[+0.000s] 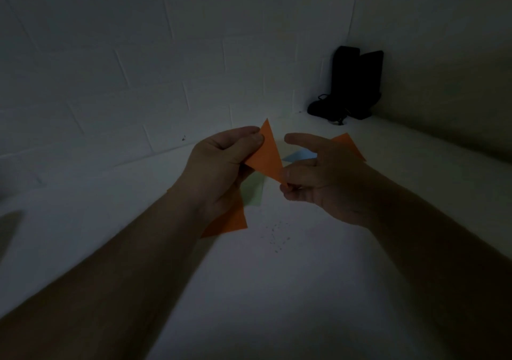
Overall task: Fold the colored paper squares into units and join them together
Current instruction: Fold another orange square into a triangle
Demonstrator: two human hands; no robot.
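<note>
The white table [277, 290] gives you wide open room at lower centre, bounded by the tiled wall at upper left and a dark object [352, 85] in the upper-right corner. On it lie an orange piece [230, 221] under your left wrist, a green sheet [253, 192], a blue one [297, 155] and another orange piece [347, 144] at centre, none joined, so most folding and all joining look undone. Your left hand [221, 162] pinches the orange triangle [264, 156] at mid-frame by its left edge, and your right hand [318, 176] nips its lower tip, forefinger lifted.
</note>
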